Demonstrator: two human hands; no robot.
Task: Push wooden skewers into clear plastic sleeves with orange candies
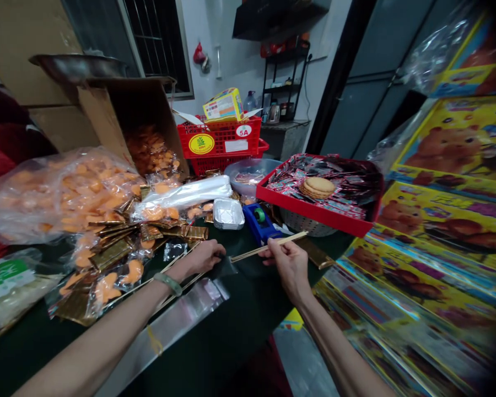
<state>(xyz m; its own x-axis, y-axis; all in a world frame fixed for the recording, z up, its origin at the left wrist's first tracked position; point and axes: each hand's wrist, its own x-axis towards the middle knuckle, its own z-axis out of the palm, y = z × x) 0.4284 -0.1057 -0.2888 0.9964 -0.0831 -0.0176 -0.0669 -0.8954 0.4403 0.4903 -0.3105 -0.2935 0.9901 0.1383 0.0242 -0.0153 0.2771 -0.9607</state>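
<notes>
My right hand (290, 267) is closed around a few thin wooden sticks (250, 252), pinched between thumb and fingers. Their left ends reach to the mouth of a small clear plastic bag (228, 268). My left hand (206, 255), with a pale bangle at the wrist, has its fingers curled together at that bag's edge. Beneath my left forearm lie more wooden sticks (192, 281) and a stack of long clear plastic bags (194, 311). Just beyond my hands stand a blue tape dispenser (259, 223) and small foil trays (228, 214).
At the right, yellow printed packages (458, 209) are piled high. A red box (310, 205) holds sachets and round biscuits (317, 186). Gold packets (113, 252) and bagged orange pieces (86, 184) crowd the left. Behind are a red basket (219, 138) and an open carton (103, 110).
</notes>
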